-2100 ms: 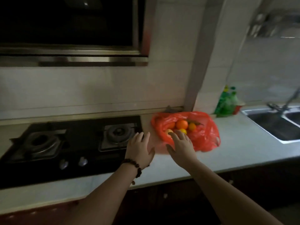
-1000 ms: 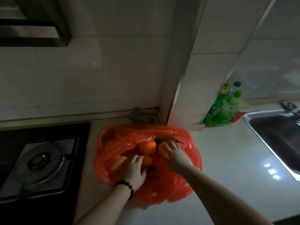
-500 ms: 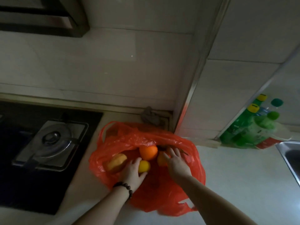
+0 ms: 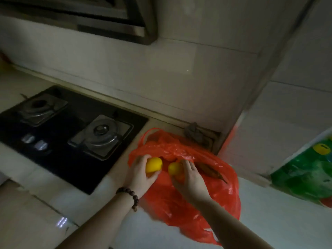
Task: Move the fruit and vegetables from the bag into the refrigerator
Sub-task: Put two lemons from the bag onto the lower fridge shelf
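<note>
Over the red bag (image 4: 188,200), two held yellow fruits (image 4: 153,164).

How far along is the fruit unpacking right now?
Barely begun: no refrigerator is in view, so nothing looks put away. In hand: the left hand grips a yellow fruit, and the right hand grips a second yellow fruit, both over the red bag. Left: carry these over, then empty the bag, where a brownish item remains.
</note>
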The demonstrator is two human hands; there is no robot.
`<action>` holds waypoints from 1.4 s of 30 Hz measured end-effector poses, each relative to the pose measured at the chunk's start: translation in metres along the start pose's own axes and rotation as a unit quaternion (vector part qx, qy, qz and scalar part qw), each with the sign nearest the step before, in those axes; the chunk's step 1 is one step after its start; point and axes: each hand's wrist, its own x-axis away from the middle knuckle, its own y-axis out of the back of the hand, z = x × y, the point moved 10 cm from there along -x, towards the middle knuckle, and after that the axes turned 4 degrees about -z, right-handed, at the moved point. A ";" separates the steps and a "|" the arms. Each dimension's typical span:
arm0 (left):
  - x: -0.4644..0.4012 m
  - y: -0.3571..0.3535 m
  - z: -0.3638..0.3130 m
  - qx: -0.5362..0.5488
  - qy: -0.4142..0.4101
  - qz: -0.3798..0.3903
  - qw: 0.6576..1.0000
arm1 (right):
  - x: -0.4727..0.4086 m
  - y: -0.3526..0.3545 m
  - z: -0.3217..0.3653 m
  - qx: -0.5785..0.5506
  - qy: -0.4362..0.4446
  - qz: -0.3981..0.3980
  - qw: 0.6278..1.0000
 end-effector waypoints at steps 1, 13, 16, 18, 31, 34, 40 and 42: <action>0.001 0.016 0.006 -0.004 0.014 -0.017 1.000 | -0.005 -0.006 0.014 -0.001 0.017 0.003 1.000; 0.102 0.246 0.137 -0.054 0.190 -0.243 0.950 | -0.014 -0.145 0.262 -0.078 0.261 0.123 0.954; 0.146 0.305 0.174 -0.062 0.230 -0.297 0.925 | 0.006 -0.189 0.329 -0.086 0.309 0.153 0.935; 0.177 0.344 0.200 -0.067 0.253 -0.326 0.908 | 0.022 -0.219 0.375 -0.091 0.348 0.155 0.920; 0.331 0.574 0.362 -0.134 0.323 -0.431 0.832 | 0.123 -0.388 0.649 -0.098 0.461 0.163 0.867; 0.349 0.623 0.391 -0.139 0.326 -0.447 0.822 | 0.135 -0.413 0.702 -0.125 0.470 0.159 0.859; 0.352 0.694 0.445 -0.140 0.324 -0.458 0.816 | 0.143 -0.459 0.779 -0.137 0.494 0.148 0.846; 0.346 0.714 0.463 -0.145 0.318 -0.457 0.818 | 0.138 -0.476 0.801 -0.138 0.502 0.150 0.841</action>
